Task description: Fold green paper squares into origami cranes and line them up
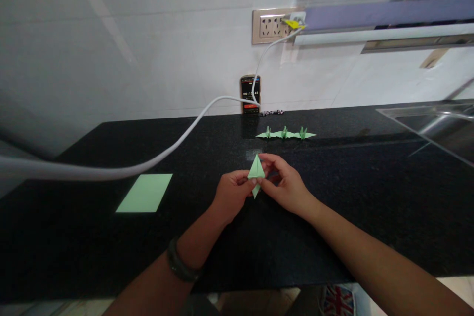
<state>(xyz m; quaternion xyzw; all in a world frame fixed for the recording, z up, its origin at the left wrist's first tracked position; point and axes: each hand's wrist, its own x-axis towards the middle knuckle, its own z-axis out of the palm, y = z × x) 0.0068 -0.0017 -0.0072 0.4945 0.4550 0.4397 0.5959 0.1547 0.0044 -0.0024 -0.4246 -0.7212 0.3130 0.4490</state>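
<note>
Fingers (272, 158) on the left hand (230, 195) and right hand (291, 186) are pinched snug on the folded paper (256, 169) just below frame center, probably so the creases don't pop, with the sheet (144, 193) lower left, likely parked clear.

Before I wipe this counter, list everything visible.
Folded paper: 1, green, in hands
Paper cranes: 3, green, beyond hands
Paper sheet: at least 1, green, left
Phone: 1, black, by wall
Bead strand: 1, dark and light, near phone
Cable: 1, white, socket to left
Socket plate: 1, beige, wall
Tag: 1, yellow, by socket
Panel: 1, purple, upper right
Sink: 1, grey, right
Counter: 1, black, beneath
Wall: 1, white, behind
Flag print: 1, multicoloured, bottom
Bracelet: 1, dark, left wrist
Left hand: 1, holding paper
Right hand: 1, holding paper
</note>
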